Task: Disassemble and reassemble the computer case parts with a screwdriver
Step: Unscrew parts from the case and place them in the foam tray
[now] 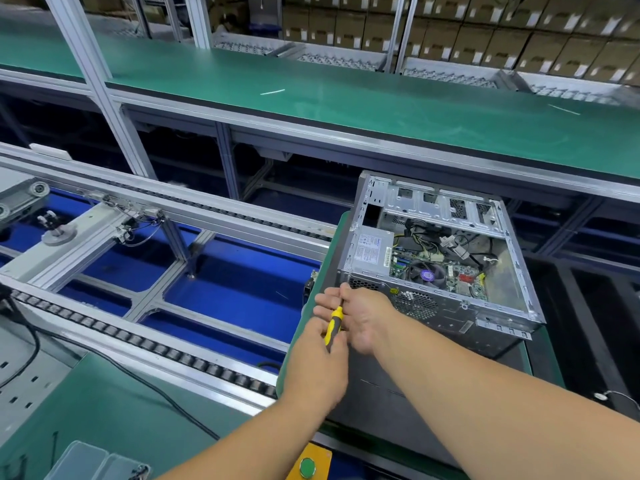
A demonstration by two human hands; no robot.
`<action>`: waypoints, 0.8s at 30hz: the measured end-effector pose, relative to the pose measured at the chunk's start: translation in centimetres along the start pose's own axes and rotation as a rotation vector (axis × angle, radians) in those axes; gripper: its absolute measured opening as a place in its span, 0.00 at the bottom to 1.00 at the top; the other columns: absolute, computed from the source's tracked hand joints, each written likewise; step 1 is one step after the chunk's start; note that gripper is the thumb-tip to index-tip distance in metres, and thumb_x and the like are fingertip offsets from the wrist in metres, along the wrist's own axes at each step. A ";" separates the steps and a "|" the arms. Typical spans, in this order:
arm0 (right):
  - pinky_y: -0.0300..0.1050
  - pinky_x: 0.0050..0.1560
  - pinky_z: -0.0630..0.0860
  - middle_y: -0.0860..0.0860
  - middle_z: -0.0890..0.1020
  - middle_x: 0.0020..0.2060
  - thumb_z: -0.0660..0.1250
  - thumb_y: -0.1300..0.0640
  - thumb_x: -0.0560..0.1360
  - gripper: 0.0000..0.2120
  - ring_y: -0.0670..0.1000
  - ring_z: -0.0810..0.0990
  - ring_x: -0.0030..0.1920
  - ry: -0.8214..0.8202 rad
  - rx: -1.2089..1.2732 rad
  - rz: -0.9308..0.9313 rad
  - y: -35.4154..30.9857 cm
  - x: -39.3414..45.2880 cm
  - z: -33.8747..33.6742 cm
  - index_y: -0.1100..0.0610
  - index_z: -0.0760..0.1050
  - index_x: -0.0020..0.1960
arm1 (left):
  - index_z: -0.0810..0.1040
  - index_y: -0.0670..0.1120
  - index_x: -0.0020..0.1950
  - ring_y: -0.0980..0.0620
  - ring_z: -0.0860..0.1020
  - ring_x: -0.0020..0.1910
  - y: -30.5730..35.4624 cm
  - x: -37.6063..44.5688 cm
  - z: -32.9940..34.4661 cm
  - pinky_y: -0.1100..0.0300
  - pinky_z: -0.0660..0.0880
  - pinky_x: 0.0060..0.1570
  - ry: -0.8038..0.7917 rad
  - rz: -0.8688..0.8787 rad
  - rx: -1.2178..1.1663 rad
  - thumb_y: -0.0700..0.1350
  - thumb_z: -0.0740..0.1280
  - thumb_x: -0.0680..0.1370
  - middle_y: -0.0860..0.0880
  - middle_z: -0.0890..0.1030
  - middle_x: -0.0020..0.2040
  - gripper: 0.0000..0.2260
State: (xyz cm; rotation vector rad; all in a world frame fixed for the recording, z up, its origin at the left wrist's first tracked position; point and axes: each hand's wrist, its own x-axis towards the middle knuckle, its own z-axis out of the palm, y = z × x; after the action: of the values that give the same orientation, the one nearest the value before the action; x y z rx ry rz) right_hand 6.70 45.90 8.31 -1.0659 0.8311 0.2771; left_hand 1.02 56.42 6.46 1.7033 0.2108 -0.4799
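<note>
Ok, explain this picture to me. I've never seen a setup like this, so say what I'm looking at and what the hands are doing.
This is one view, from a camera worn on a person's head, looking forward and down at their own bare arms. There is no robot.

They stand at a factory workbench beside a roller conveyor. On a green mat lies a computer case with its side panel off, so you can see the power supply, the fan and the wiring inside.

The left hand grips the yellow and black handle of a screwdriver. The right hand steadies its shaft with the fingers, near the case's rear corner. The tip is hidden, so I cannot tell which screw it is on.

A green button sits at the near edge.
</note>
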 end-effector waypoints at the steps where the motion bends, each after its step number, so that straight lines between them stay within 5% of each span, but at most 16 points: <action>1: 0.46 0.32 0.78 0.52 0.84 0.35 0.53 0.49 0.88 0.18 0.53 0.85 0.34 -0.008 -0.001 -0.003 0.1 -0.1 0.0 0.60 0.76 0.56 | 0.75 0.50 0.44 0.54 0.68 0.29 -0.2 0.1 0.1 0.55 0.66 0.33 -0.025 -0.004 -0.052 0.51 0.66 0.81 0.51 0.73 0.33 0.08; 4: 0.43 0.29 0.80 0.53 0.87 0.37 0.55 0.51 0.88 0.16 0.54 0.87 0.36 -0.008 0.010 -0.014 -0.3 -0.2 0.0 0.60 0.77 0.57 | 0.76 0.48 0.38 0.53 0.56 0.24 0.6 -0.1 -0.2 0.60 0.54 0.25 -0.310 -0.434 -0.773 0.53 0.65 0.82 0.50 0.61 0.28 0.15; 5: 0.43 0.28 0.81 0.54 0.87 0.38 0.56 0.52 0.88 0.16 0.54 0.87 0.35 -0.004 0.019 -0.013 -0.4 -0.2 0.0 0.61 0.77 0.56 | 0.77 0.48 0.38 0.54 0.56 0.24 0.9 -0.1 -0.2 0.61 0.54 0.24 -0.338 -0.445 -0.812 0.53 0.64 0.82 0.51 0.60 0.27 0.16; 8: 0.45 0.35 0.82 0.55 0.88 0.40 0.54 0.52 0.88 0.17 0.55 0.86 0.34 0.003 0.001 -0.017 -0.5 -0.3 0.0 0.62 0.77 0.57 | 0.77 0.50 0.45 0.54 0.67 0.29 0.3 0.6 0.3 0.58 0.65 0.29 -0.102 -0.201 -0.340 0.50 0.62 0.84 0.51 0.72 0.32 0.09; 10: 0.48 0.42 0.82 0.55 0.88 0.41 0.54 0.51 0.88 0.18 0.54 0.86 0.35 0.009 -0.006 -0.025 -0.2 -0.2 0.0 0.62 0.77 0.57 | 0.77 0.50 0.46 0.54 0.70 0.31 0.3 0.4 0.8 0.58 0.67 0.32 -0.020 -0.167 -0.395 0.49 0.63 0.83 0.52 0.75 0.34 0.08; 14: 0.48 0.43 0.82 0.55 0.88 0.42 0.54 0.51 0.88 0.17 0.54 0.87 0.38 0.023 -0.009 -0.031 -0.4 -0.2 0.0 0.60 0.78 0.54 | 0.78 0.48 0.36 0.54 0.55 0.23 1.0 -0.1 0.6 0.62 0.54 0.23 -0.271 -0.452 -0.844 0.51 0.64 0.84 0.51 0.60 0.27 0.17; 18: 0.48 0.40 0.81 0.54 0.89 0.43 0.53 0.51 0.88 0.18 0.54 0.87 0.37 0.020 -0.033 -0.036 -0.4 -0.5 0.1 0.60 0.78 0.57 | 0.76 0.53 0.48 0.54 0.71 0.32 0.6 0.6 0.6 0.57 0.67 0.34 0.027 -0.074 -0.086 0.49 0.63 0.83 0.55 0.75 0.35 0.05; 21: 0.49 0.38 0.82 0.55 0.88 0.42 0.53 0.51 0.88 0.17 0.55 0.86 0.38 0.015 -0.014 -0.037 -0.2 -0.5 0.2 0.61 0.77 0.57 | 0.76 0.53 0.47 0.54 0.71 0.31 -0.1 1.2 0.1 0.56 0.67 0.32 0.032 -0.085 -0.253 0.48 0.65 0.82 0.55 0.75 0.33 0.04; 24: 0.44 0.32 0.82 0.55 0.88 0.39 0.55 0.53 0.88 0.15 0.55 0.86 0.34 0.013 0.034 -0.038 -0.4 -0.5 0.2 0.61 0.77 0.55 | 0.78 0.49 0.38 0.53 0.57 0.24 0.4 1.0 0.0 0.60 0.56 0.24 -0.262 -0.346 -0.682 0.53 0.65 0.83 0.50 0.61 0.28 0.15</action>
State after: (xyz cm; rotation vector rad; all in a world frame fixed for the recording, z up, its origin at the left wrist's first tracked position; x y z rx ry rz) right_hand 6.72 46.00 8.95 -1.0511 0.8240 0.2238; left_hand 2.05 56.22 6.38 0.9278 0.4271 -0.7774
